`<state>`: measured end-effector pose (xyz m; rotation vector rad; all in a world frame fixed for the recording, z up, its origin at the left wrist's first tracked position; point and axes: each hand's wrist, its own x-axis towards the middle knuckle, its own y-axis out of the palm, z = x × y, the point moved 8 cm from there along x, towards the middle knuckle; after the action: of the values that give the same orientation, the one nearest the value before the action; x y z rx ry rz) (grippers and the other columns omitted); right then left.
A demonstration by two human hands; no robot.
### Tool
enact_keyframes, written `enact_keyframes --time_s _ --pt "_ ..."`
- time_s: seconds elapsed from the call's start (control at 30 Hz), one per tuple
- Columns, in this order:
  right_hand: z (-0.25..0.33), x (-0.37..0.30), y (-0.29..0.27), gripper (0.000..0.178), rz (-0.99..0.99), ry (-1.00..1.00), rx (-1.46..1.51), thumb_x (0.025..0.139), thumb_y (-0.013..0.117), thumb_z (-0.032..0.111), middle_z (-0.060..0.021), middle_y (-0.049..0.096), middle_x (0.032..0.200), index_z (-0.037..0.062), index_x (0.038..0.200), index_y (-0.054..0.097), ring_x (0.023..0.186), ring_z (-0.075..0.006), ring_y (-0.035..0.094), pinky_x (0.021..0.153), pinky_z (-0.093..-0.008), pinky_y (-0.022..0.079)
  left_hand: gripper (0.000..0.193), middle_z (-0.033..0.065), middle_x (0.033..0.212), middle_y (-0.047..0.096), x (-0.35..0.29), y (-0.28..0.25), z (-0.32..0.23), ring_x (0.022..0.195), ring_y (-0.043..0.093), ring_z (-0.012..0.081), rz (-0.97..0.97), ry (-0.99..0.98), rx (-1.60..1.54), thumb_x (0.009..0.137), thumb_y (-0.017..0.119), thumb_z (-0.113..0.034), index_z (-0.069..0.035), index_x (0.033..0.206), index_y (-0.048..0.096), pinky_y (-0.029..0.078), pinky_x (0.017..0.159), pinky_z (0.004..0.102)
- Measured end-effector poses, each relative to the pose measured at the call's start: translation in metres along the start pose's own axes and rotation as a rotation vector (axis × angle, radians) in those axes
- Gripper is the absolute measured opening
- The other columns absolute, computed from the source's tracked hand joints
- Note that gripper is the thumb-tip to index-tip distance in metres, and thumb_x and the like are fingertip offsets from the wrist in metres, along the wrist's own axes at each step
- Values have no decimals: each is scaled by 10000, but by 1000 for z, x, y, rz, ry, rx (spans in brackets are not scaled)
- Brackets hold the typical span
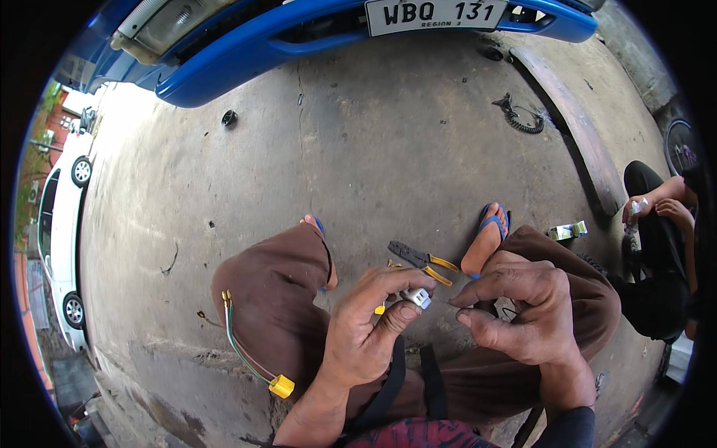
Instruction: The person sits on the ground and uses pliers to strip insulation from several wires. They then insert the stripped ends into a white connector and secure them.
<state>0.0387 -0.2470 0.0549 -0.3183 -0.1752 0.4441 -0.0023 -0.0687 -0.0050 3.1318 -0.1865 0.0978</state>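
Note:
My left hand (364, 328) pinches a small white plastic connector (419, 299) between thumb and forefinger, with its slotted end facing right. Just right of it is my right hand (529, 306), its thumb and forefinger curved with a gap between their tips. I see nothing between those tips; its other fingers are partly hidden. Beyond my left hand, crimping pliers (409, 254) with yellow handles lie on the concrete. A yellow connector (281, 385) with green and pale wires ending in metal terminals rests by my left thigh. Another yellow bit (380, 308) shows beside my left fingers.
A blue vehicle's bumper (299, 41) spans the far side. At right, a wooden plank (571, 123) lies near a coiled black cable (523, 123). A small green-and-white box (567, 231) lies near another person's hands (661, 209). A white car (67, 239) stands far left.

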Motion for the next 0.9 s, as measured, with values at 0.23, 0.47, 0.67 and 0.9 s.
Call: enact_keyframes --time_s 0.23,0.47,0.67,0.9 --pt "14 -1 4 238 -28 -147 -186 713 843 30 -77 667 731 21 945 791 649 -215 599 656 -351 457 360 70 1080 740 -1 -3 0 957 610 198 33 -64 -19 1035 640 -329 -21 1207 711 480 871 321" --pt "20 -6 12 278 33 -109 -173 748 819 -17 -76 591 752 -1 1020 763 592 -214 584 531 -353 445 363 52 1075 672 -4 -1 4 894 564 102 82 -109 -128 1061 625 -309 9 1225 692 445 798 245" --pt "19 -5 15 254 15 -113 -157 770 800 -29 -80 588 747 0 1017 752 589 -216 598 520 -356 460 349 54 1062 652 -5 1 5 885 564 93 116 -151 -105 1064 627 -285 18 1227 685 447 765 234" --pt "19 -7 19 227 -5 -95 -214 762 800 -12 -83 617 775 12 982 745 634 -246 632 562 -366 491 278 76 1022 694 -6 1 7 893 611 154 84 -124 -7 1040 656 -223 17 1175 698 473 774 278"
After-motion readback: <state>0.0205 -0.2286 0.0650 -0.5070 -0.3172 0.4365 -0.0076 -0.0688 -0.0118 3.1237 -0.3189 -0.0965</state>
